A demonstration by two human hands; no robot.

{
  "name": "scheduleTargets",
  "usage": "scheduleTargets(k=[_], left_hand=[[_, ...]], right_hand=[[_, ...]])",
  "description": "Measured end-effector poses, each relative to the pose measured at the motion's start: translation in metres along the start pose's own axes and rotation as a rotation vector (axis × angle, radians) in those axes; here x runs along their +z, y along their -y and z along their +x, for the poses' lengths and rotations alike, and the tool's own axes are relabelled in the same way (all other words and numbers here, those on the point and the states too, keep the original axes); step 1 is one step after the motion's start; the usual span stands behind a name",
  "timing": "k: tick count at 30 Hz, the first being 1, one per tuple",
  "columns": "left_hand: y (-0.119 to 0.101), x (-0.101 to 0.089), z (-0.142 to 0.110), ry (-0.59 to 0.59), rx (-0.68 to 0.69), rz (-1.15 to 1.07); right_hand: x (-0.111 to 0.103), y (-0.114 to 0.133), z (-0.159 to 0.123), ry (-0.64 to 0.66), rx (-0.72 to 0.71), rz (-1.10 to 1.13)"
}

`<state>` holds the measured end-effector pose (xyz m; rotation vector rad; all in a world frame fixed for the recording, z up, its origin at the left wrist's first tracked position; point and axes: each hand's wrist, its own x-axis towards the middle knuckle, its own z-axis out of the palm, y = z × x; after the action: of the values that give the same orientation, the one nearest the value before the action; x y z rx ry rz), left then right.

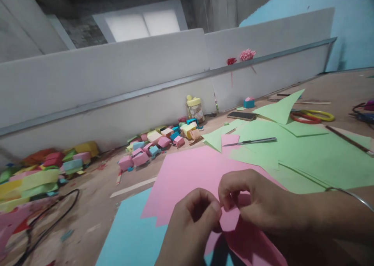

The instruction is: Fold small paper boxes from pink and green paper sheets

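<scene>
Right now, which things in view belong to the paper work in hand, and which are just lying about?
Probably belonging:
Pink paper piece, in the left hand and right hand
Pink sheets, blue paper, green sheets
Small paper shapes
Scissors, pointed tool

Apparently just lying about:
Phone
Yellow-lidded jar
Pink flower by the rail

Solid colour is shown by the folded pink paper piece (254,240), flat pink paper sheets (184,168), light-blue paper sheet (131,223) and pale-green paper sheets (315,151). Pink, blue and yellow are mixed among small boxy paper shapes (140,159); the looped scissor handles (315,120) are coloured red and yellow.
</scene>
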<state>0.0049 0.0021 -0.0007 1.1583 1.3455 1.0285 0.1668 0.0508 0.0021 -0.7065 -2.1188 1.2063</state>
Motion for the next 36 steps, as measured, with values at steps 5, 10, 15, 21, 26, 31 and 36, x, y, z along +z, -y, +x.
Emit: scheduleTargets(k=[5,10,15,21,26,31,36], left_hand=[[-0.001,0.002,-0.005,0.051,0.04,0.138],[0.001,0.005,-0.003,0.045,0.045,0.22],[-0.005,0.011,-0.005,-0.022,0.061,0.28],[-0.007,0.014,-0.007,-0.099,0.066,0.281],[-0.007,0.018,-0.01,-0.122,0.103,0.406],[-0.006,0.018,-0.009,-0.041,0.066,-0.056],[0.0,0.017,-0.002,0.296,-0.221,-0.68]], right_hand=[[0.002,-0.005,-0.002,-0.013,-0.074,-0.112],[0.003,-0.009,-0.003,0.05,-0.117,-0.252],[-0.015,0.008,-0.003,0.248,-0.056,-0.304],[-0.035,0.024,0.003,0.336,0.139,-0.18],[-0.018,0.012,0.003,0.186,0.003,-0.541],[-0.014,0.012,0.001,0.057,-0.055,-0.548],[-0.018,0.014,0.001,-0.068,-0.115,-0.364]])
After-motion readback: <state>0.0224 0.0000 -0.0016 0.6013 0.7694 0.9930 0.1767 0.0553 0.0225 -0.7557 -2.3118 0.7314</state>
